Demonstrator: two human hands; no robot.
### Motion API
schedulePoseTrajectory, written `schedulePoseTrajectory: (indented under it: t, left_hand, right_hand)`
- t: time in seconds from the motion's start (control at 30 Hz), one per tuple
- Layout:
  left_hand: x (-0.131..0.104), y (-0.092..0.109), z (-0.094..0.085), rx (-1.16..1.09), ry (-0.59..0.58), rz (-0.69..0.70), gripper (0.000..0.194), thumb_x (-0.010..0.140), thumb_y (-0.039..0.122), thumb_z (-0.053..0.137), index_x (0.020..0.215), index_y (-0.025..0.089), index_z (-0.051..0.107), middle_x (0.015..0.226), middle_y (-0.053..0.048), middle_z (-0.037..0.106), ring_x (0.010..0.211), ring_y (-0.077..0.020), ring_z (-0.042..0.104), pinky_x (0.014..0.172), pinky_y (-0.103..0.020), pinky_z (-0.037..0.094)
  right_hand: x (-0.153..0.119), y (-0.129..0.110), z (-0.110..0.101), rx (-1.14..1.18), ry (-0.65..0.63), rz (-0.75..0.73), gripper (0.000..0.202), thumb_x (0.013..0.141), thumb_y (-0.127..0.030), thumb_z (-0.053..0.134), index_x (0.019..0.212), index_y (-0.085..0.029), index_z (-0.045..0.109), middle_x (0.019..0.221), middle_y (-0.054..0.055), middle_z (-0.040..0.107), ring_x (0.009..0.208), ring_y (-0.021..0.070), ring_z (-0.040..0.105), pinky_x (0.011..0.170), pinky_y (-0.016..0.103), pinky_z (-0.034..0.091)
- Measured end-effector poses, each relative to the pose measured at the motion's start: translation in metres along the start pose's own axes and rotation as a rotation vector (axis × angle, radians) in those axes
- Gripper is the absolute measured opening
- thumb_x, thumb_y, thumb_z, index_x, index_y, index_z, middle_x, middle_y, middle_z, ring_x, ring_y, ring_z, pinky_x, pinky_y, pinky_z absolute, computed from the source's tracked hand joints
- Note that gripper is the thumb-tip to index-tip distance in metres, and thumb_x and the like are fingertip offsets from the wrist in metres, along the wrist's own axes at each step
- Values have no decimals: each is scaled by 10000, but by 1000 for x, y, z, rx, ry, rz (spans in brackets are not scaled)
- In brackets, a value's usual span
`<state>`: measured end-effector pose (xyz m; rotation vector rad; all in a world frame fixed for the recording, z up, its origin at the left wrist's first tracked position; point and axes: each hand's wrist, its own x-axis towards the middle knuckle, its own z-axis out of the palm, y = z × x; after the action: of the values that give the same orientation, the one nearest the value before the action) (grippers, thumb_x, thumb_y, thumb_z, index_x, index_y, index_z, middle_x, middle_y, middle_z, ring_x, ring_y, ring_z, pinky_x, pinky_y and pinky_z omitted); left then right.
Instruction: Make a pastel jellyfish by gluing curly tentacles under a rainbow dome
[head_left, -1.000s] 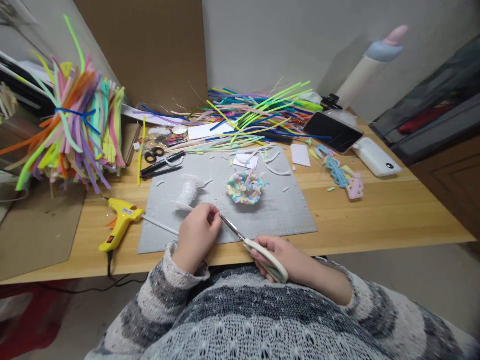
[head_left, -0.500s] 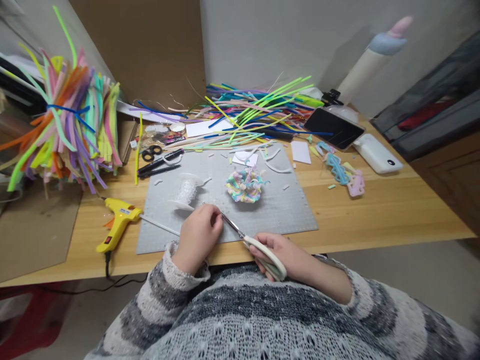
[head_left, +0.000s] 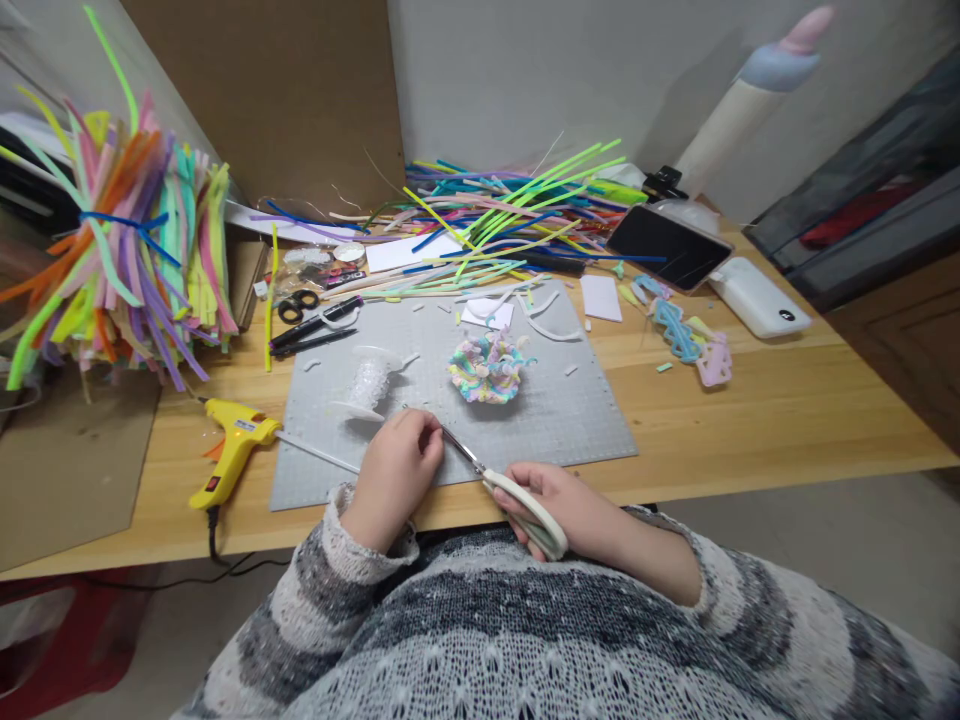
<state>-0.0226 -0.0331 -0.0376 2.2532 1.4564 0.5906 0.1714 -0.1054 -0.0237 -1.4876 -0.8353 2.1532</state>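
Note:
My left hand [head_left: 397, 468] is closed in a pinch above the front of the grey cutting mat [head_left: 585, 420]; what it pinches is too small to make out. My right hand [head_left: 562, 505] grips the cream handles of a pair of scissors [head_left: 525, 505], whose metal blades point up and left to my left fingertips. Just behind my left hand lies a spool of clear beaded strand [head_left: 367, 382], tipped on its side. A ruffled pastel ornament [head_left: 489, 368] sits on the mat, beyond the scissors.
A yellow glue gun [head_left: 236, 445] lies left of the mat, a big bundle of pipe cleaners [head_left: 131, 250] behind it. Loose pipe cleaners [head_left: 517, 215] are heaped at the back. A phone [head_left: 670, 247] and white power bank [head_left: 759, 297] lie at the right.
The view has shifted slightly. Both hands keep nearly the same pose, with the scissor tips still at my left fingertips.

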Motion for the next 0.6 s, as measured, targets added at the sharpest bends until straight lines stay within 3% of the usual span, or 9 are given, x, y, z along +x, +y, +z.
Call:
schedulePoseTrajectory:
  t: [0.1,0.3,0.6]
  left_hand:
    - [0,0,-1,4,-9,-1,67,853,125,554,812,176,563,784,-23,604,743,-173,574,688,-305,465]
    - [-3,-4,-3,27,10,43,79,892,141,544,951,160,593,1017,-77,601,869,-190,594,777,-328,506]
    - [-7,-5,-3,111,23,65,151,924,183,521,903,155,668,885,-62,554,807,-193,574,745,-339,519]
  right_hand:
    - [0,-1,0,-3,5,3,538,610,-639,732,779,-217,444,445,-95,539,304,63,463,316,174,314]
    - [-1,-1,-2,-29,31,14,491,648,-601,721,780,-217,444,451,-87,533,309,62,469,320,177,310]
    - [0,-3,-2,-64,43,46,481,678,-605,701,778,-216,436,444,-84,525,308,63,471,326,182,298]
